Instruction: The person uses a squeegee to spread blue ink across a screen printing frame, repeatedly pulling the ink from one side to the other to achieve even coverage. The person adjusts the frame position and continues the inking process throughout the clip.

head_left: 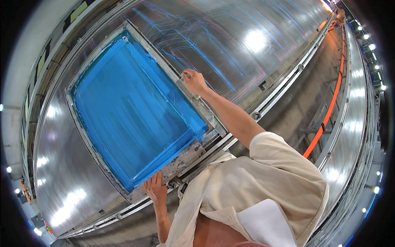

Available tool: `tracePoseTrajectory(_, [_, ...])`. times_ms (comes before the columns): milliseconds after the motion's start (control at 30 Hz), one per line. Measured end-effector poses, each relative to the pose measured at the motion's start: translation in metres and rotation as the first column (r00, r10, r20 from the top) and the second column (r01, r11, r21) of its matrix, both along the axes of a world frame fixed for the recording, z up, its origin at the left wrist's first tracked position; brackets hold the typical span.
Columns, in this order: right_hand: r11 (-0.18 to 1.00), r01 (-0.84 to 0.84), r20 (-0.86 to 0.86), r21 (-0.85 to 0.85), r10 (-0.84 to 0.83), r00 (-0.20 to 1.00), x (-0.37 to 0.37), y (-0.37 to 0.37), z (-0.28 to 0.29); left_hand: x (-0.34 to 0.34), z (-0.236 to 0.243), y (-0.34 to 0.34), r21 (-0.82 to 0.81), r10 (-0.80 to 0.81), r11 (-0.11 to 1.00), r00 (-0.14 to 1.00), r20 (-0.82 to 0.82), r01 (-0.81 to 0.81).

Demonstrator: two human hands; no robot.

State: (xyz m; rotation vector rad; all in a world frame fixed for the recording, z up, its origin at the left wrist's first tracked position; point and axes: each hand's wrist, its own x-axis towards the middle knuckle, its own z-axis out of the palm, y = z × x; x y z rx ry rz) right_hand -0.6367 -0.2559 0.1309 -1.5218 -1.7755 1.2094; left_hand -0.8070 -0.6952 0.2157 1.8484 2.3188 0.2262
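From my feed I see a large rectangular printing screen (pixel 131 111) lying flat on a long, glossy metal table (pixel 247 41), its mesh coated in wet, streaky blue ink that pools thicker along the edges in raised ridges. The frame (pixel 187 158) around it is dull grey metal, scuffed and crusted with dried paint at the near corner. My left hand (pixel 155 187) rests on the near edge of that frame, fingers together and curled over the rim, thumb on top. My right hand (pixel 193 81) reaches out on a bare forearm to the far side rail, fingers closed on the frame's edge; I cannot tell how tightly. The table surface shines with reflected lamps and carries faint blue and pink line traces. A ridged metal rail (pixel 284 82) runs alongside, and an orange strip (pixel 329 111) curves beyond it.
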Motion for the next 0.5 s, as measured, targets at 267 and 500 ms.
tracePoseTrajectory(267, [0.995, -0.074, 0.305, -0.072, 0.093, 0.948, 0.002, 0.011, 0.01, -0.03, -0.019, 0.047, 0.007, -0.016, 1.0, 0.997, -0.079, 0.017])
tracePoseTrajectory(500, [0.997, 0.073, 0.116, -0.019, -0.07, 0.991, -0.01, -0.005, -0.001, -0.174, -0.066, 0.198, 0.019, 0.016, 1.0, 0.972, -0.236, -0.012])
